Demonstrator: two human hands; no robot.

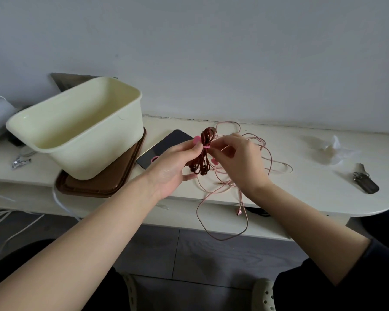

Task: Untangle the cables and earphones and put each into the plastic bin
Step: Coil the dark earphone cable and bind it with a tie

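A dark red braided cable (203,153), coiled into a bundle and bound by a pink tie, is held above the white table (301,176). My left hand (177,162) grips the bundle from the left. My right hand (236,158) pinches the pink tie at the bundle's middle. Thin pink earphones (276,162) lie in loose loops on the table behind my right hand, and one loop hangs over the front edge with an earbud (239,211). The cream plastic bin (76,129) stands at the left, tilted, with nothing visible inside.
The bin rests on a brown tray (112,180). A dark phone (164,147) lies between tray and hands. A key fob (366,181) and crumpled clear plastic (330,151) sit at the right. White cables (14,221) hang at the lower left. A foil scrap (20,162) lies left.
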